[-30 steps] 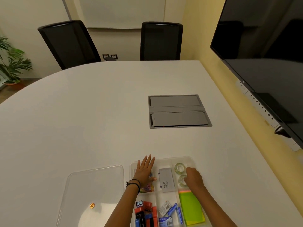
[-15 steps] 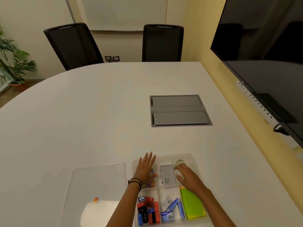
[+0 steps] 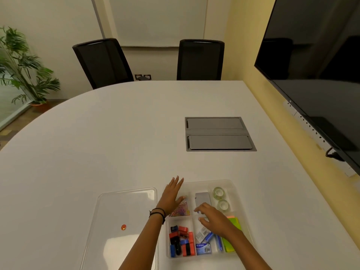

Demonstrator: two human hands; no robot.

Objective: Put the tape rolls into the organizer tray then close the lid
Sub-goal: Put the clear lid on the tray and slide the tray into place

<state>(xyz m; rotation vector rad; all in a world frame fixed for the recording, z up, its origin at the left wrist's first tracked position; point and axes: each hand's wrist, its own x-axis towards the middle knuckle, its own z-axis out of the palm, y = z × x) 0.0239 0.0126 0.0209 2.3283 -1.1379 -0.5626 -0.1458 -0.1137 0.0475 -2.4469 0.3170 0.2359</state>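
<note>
Head view, white table (image 3: 97,143). A potted plant (image 3: 21,67) is seen at far L by the wall. The clear lid (image 3: 124,215) is laid flat on the table just L of the tray, apart from it, with a small orange sticker (image 3: 123,227) on it. The left hand (image 3: 172,195) is spread flat, fingers straight, palm down on the tray's far-L corner; nothing is gripped. Black bands are worn at its wrist. The clear organizer tray (image 3: 236,193) is open; red, black & blue small items (image 3: 182,241) are held in its near-L compartment. The right hand (image 3: 213,218) is held over the tray's middle w/ fingers loosely curled & pointing L; nothing is seen in it. A grey box (image 3: 202,198) is partly covered by its fingertips. Two tape rolls (image 3: 218,192) are seated in the far-R compartment, one behind the other, clear of both hands. Green sticky notes (image 3: 231,244) are seen near-R. A grey hatch (image 3: 219,134) is set into the table farther back, and a dark screen (image 3: 321,65) is mounted at R.
</note>
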